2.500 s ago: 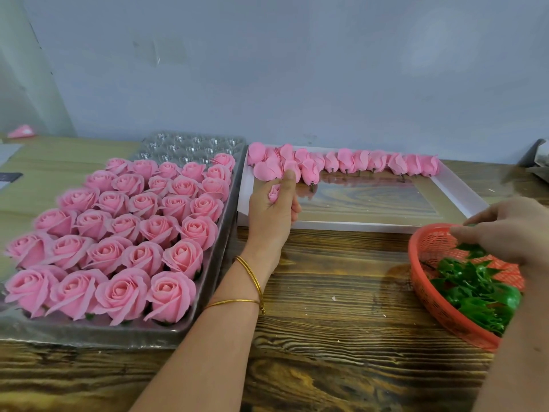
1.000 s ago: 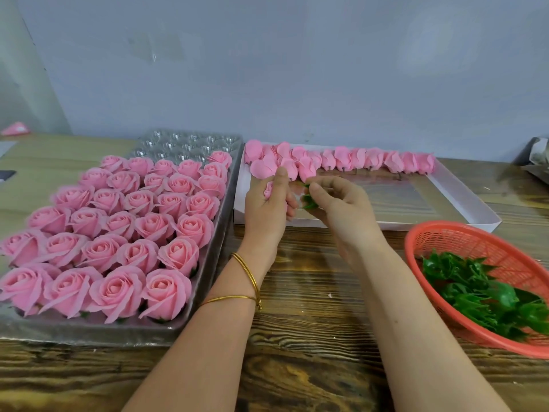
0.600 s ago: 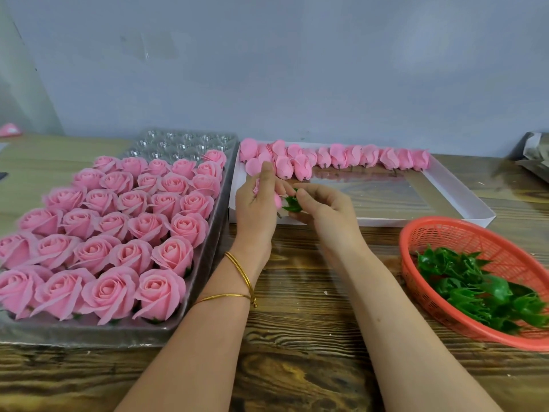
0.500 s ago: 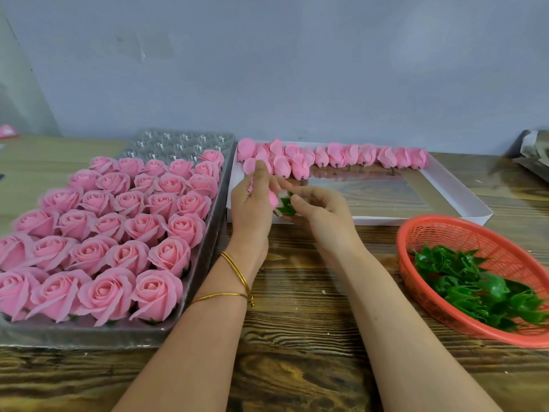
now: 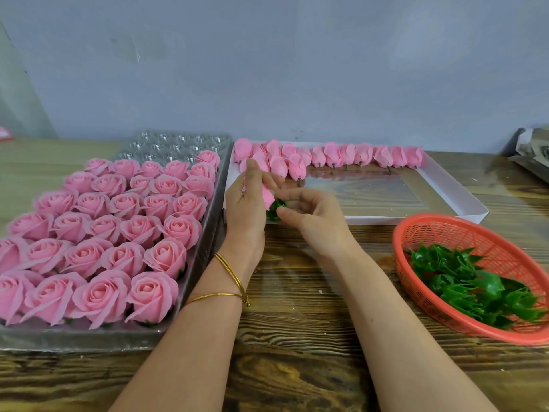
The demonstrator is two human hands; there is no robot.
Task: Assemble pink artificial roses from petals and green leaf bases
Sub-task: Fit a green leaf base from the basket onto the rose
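My left hand [image 5: 245, 209] holds a pink rose bud [image 5: 267, 197] above the table's middle, just in front of the white tray [image 5: 457, 200]. My right hand [image 5: 315, 215] pinches a green leaf base [image 5: 274, 208] and presses it against the bottom of that bud. The bud is partly hidden by my left fingers. A row of loose pink buds [image 5: 335, 156] lies along the far side of the white tray. More green leaf bases [image 5: 475, 283] fill the red basket [image 5: 421, 233] at the right.
A clear plastic tray [image 5: 190, 269] with several finished pink roses [image 5: 101, 233] takes up the left side of the wooden table [image 5: 297, 337]. Its far cups stand empty. Grey packaging [image 5: 531, 150] lies at the far right, and a grey wall rises behind.
My right hand left the red basket with a leaf base and came to my left hand. Both hands have drawn slightly nearer, with the base now against the bud.
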